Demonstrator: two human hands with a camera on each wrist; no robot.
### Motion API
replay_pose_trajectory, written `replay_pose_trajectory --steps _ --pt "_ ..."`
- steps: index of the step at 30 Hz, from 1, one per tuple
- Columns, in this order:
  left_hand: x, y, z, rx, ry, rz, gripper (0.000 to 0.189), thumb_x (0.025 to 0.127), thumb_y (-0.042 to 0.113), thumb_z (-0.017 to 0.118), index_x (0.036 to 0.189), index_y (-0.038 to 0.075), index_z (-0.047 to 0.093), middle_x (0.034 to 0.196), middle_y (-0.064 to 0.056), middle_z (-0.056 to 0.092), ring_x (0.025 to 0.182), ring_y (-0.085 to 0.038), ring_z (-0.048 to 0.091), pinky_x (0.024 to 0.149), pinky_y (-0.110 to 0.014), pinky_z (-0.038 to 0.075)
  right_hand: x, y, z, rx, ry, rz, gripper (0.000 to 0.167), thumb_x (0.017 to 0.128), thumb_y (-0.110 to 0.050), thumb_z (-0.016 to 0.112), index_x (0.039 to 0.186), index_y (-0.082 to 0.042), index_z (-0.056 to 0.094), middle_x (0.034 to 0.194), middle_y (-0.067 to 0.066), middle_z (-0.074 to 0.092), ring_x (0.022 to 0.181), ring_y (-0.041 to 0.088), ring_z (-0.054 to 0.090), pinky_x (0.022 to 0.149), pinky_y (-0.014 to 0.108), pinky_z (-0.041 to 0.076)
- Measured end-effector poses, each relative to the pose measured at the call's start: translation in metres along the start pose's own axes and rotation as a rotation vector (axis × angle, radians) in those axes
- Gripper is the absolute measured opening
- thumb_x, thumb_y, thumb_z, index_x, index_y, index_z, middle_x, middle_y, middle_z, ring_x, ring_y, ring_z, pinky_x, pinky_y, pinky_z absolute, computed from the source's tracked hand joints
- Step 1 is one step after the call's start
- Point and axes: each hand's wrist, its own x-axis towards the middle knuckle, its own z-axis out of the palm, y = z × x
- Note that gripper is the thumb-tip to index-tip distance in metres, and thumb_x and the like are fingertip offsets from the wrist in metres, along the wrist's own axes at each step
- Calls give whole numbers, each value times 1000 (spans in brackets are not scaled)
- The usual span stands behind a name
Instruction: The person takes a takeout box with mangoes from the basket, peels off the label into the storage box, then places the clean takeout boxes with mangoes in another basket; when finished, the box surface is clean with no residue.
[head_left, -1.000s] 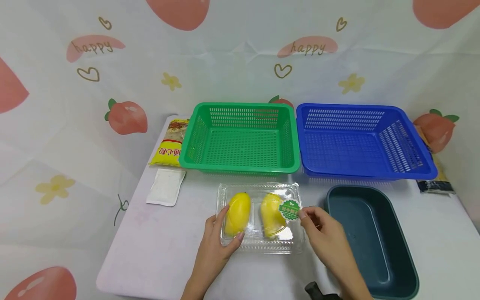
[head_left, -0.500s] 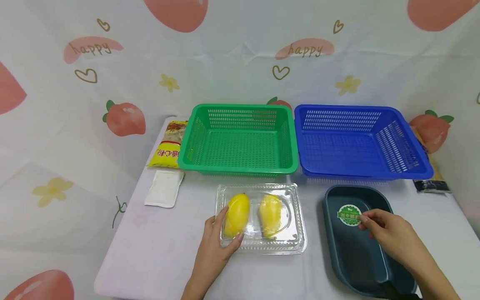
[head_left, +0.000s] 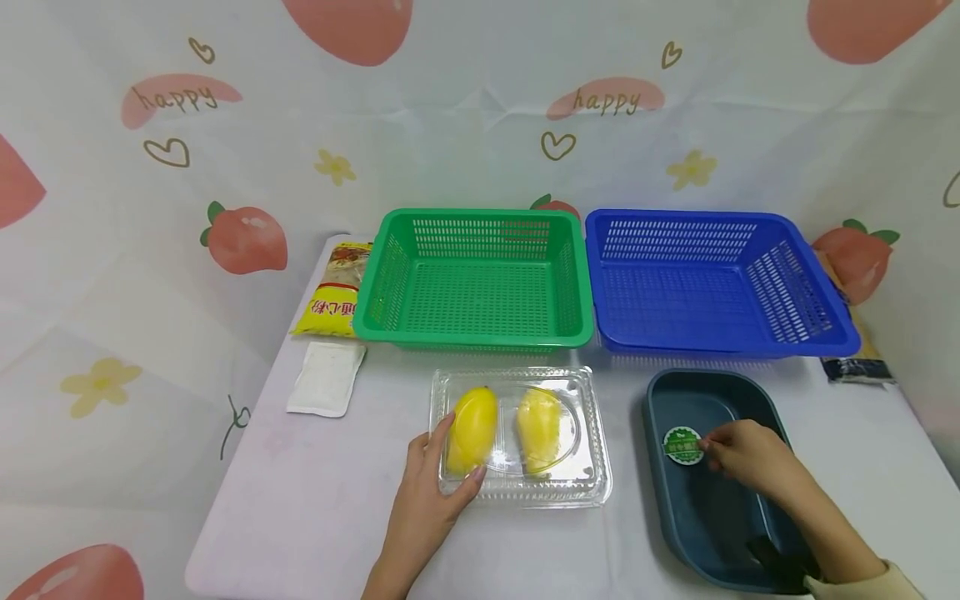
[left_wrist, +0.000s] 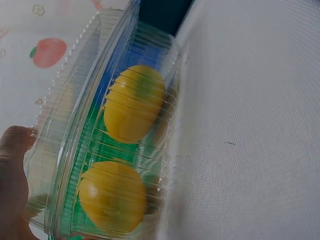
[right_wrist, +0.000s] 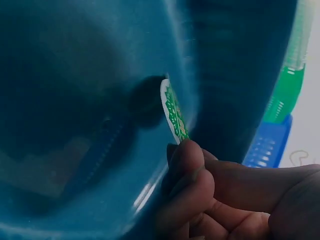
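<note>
A clear plastic box (head_left: 501, 493) with two yellow mangoes (head_left: 472, 429) inside lies at the table's middle, its lid down. My left hand (head_left: 431, 500) rests on its left front corner, thumb and index finger spread on the lid. In the left wrist view, the mangoes (left_wrist: 134, 104) show through the ribbed side of the box. A round green-and-white sticker (head_left: 682, 446) is pinched between the thumb and fingers of my right hand (head_left: 753, 458), over the dark teal basin (head_left: 716, 517). The right wrist view shows the sticker (right_wrist: 174, 112) nearly edge-on, above the basin floor.
A green basket (head_left: 472, 340) and a blue basket (head_left: 720, 346) stand side by side along the back. At left lie a yellow food bag (head_left: 330, 312) and a white packet (head_left: 327, 379). Another bag (head_left: 858, 369) sits partly behind the blue basket. A printed cloth (head_left: 435, 125) hangs behind.
My right hand has moved right with the sticker, from the right part of the box lid to over the basin, then slightly left. My left hand stays on the box.
</note>
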Motion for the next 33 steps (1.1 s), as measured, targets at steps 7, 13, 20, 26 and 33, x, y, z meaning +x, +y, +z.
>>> replay_pose_trajectory --steps 7,13,20,26,33 --pt "-1 1 0 8 1 3 76 81 53 69 147 36 34 132 -13 44 102 -32 57 74 -49 50 8 4 6 -26 -8 24 22 94 -12 56 87 3 71 63 -2 58 59 14 51 53 32 38" --pt "0 0 0 10 0 -3 75 81 54 68 146 36 34 131 -13 44 102 -31 57 74 -49 50 9 2 7 -57 -23 56 24 94 -17 56 93 2 72 65 -3 61 61 14 52 54 33 39" --pt "0 0 1 9 2 -7 76 81 55 68 146 36 34 131 -13 44 102 -31 57 74 -50 50 7 1 4 -95 -9 89 27 93 -18 55 95 2 73 68 -1 63 63 16 54 54 34 42" --pt "0 0 1 13 6 2 76 81 54 68 146 35 34 131 -14 44 102 -31 57 74 -49 51 5 2 5 -121 19 95 29 94 -22 54 87 -2 73 64 -2 58 58 16 50 50 32 37" --pt "0 0 1 12 10 7 76 82 53 68 147 34 35 130 -13 45 103 -31 57 75 -50 51 2 5 2 -143 14 104 32 95 -27 54 89 -2 73 67 1 58 61 18 51 52 35 39"
